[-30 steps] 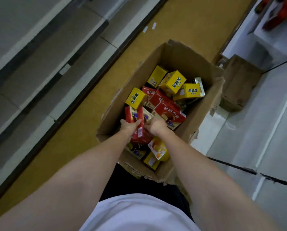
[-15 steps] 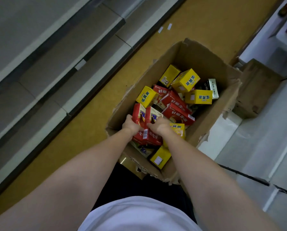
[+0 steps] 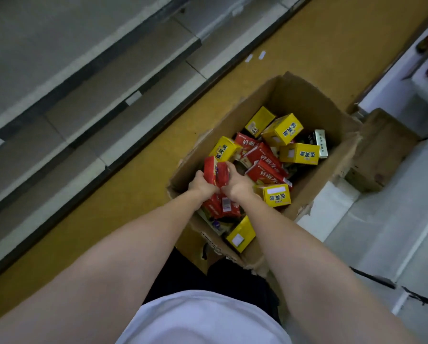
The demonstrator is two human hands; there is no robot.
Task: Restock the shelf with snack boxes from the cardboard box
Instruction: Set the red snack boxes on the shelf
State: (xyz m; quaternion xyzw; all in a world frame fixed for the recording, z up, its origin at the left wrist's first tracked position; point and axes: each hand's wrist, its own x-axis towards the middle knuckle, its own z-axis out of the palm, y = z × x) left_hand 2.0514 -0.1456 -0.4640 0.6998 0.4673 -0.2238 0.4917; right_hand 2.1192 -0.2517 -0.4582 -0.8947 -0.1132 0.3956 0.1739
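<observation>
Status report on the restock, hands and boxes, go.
Left hand and right hand both gripping red snack boxes over the cardboard box. Yellow boxes loose inside. Shelf unobstructed.

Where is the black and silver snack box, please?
In the head view, the black and silver snack box lies at the large cardboard box's far right side, beside a yellow snack box.

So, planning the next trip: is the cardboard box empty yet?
No. The cardboard box holds many yellow snack boxes and red snack boxes.
</observation>
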